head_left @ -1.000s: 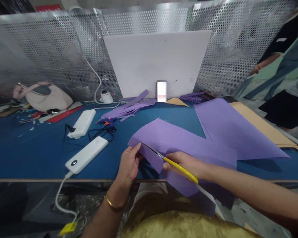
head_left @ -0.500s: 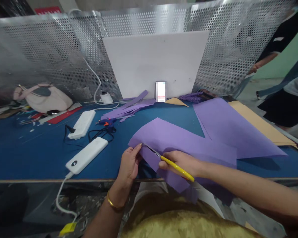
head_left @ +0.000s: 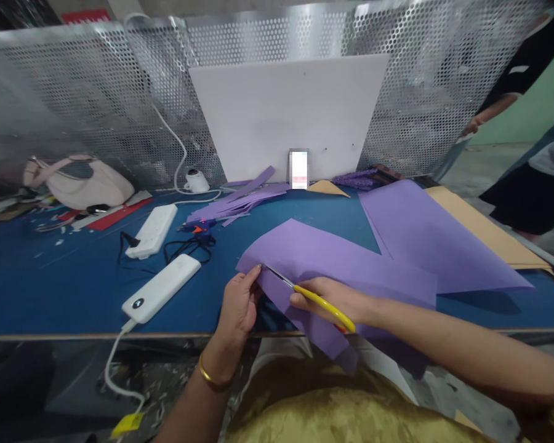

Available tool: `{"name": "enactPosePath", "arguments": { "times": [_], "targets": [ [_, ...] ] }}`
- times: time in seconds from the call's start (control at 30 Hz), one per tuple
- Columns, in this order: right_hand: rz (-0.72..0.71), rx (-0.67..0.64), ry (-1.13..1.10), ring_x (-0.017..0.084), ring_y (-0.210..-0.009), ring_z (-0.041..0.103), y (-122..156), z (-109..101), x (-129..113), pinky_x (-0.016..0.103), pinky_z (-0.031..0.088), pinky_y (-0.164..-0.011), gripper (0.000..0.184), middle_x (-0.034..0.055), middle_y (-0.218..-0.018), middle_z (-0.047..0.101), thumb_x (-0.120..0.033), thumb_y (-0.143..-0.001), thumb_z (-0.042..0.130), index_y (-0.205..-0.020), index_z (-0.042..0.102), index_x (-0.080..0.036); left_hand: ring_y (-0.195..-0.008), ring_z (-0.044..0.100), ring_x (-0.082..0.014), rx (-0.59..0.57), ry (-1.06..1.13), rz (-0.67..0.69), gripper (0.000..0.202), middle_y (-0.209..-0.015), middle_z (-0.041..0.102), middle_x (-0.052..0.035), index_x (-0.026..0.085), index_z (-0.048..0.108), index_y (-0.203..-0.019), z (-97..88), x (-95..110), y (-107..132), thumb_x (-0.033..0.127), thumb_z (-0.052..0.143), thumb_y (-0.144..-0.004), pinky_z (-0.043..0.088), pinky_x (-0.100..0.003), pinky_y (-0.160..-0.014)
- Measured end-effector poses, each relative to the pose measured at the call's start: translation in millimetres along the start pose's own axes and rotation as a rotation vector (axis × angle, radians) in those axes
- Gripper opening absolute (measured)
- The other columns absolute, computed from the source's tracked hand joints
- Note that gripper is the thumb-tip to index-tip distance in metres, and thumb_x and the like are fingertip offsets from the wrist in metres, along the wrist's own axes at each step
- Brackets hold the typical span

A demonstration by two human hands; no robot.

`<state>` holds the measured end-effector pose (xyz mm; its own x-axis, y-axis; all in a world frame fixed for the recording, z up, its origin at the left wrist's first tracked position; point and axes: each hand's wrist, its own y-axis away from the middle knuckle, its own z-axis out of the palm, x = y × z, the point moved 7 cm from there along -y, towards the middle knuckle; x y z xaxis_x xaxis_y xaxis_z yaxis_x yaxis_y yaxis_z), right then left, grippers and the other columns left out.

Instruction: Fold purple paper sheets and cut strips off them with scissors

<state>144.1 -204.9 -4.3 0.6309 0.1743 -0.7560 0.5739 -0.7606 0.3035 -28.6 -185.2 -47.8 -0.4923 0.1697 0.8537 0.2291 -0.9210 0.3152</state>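
My left hand [head_left: 240, 306] pinches the left edge of a purple paper sheet [head_left: 300, 243] between thumb and fingers. In my right hand [head_left: 335, 298] is a pair of yellow-handled scissors [head_left: 321, 300], its blades pointing left into the sheet close to my left thumb. Below the blades a cut section of the paper hangs over the table's front edge. The far part of the sheet rests on the blue table [head_left: 87, 289]. My right forearm crosses over the paper's right part and hides some of it.
Left of my hands lie a white power bank [head_left: 161, 289], a power strip [head_left: 153, 231] and a blue glue gun [head_left: 203, 226]. Purple strips [head_left: 244, 200] lie behind. More purple paper [head_left: 425, 237] covers tan sheets [head_left: 489, 237] at right. A phone [head_left: 299, 169] leans on a white board [head_left: 290, 111].
My right hand and the scissors have shifted slightly left and up, the blades reaching nearer my left thumb. The yellow handles sit closer together. My left hand has barely moved.
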Motion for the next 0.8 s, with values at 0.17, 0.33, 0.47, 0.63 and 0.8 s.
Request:
{"name": "enactPosePath", "arguments": {
  "times": [0.17,0.33,0.47,0.63,0.8],
  "targets": [
    [-0.045,0.013,-0.023,0.011,-0.061,0.042,-1,3,5,0.026,0.031,-0.057,0.05,-0.0039,-0.065,0.049,-0.064,-0.095,0.048,-0.075,0.054,-0.019,-0.07,0.064,-0.0162,-0.032,0.003,0.0,0.023,-0.076,0.072,-0.0001,0.021,0.064,-0.071,0.2,-1,0,0.029,0.084,-0.063,0.052,-0.027,-0.068],
    [-0.012,-0.006,0.005,0.012,-0.059,0.045,1,-1,1,0.026,0.031,-0.055,0.05,-0.0035,-0.064,0.05,-0.068,-0.093,0.048,-0.078,0.052,-0.02,-0.065,0.062,-0.0143,-0.033,-0.028,-0.006,0.025,-0.073,0.071,-0.0001,0.019,0.063,-0.07,-1.4,-4,-2,0.031,0.084,-0.062,0.052,-0.027,-0.066],
    [0.012,-0.002,0.035,0.012,-0.058,0.044,-3,-3,-6,0.027,0.031,-0.056,0.052,-0.0024,-0.064,0.05,-0.069,-0.093,0.046,-0.078,0.052,-0.02,-0.063,0.061,-0.0144,-0.039,-0.019,-0.008,0.023,-0.07,0.071,-0.0006,0.019,0.064,-0.068,0.1,-4,-1,0.027,0.084,-0.06,0.051,-0.026,-0.062],
    [-0.029,0.011,0.03,0.011,-0.059,0.04,-12,0,-6,0.027,0.029,-0.056,0.052,-0.0033,-0.063,0.047,-0.067,-0.095,0.045,-0.073,0.05,-0.02,-0.06,0.059,-0.0144,-0.058,-0.002,-0.002,0.021,-0.067,0.07,-0.0005,0.019,0.066,-0.065,2.7,-3,0,0.027,0.084,-0.058,0.05,-0.026,-0.06],
    [-0.059,0.045,0.027,0.011,-0.059,0.039,-13,0,-1,0.027,0.029,-0.056,0.05,-0.0042,-0.063,0.046,-0.064,-0.094,0.05,-0.071,0.05,-0.019,-0.064,0.063,-0.0163,-0.064,0.005,-0.006,0.022,-0.071,0.072,-0.0015,0.019,0.067,-0.066,0.7,-4,-1,0.027,0.086,-0.059,0.053,-0.027,-0.063]
  ]
}}
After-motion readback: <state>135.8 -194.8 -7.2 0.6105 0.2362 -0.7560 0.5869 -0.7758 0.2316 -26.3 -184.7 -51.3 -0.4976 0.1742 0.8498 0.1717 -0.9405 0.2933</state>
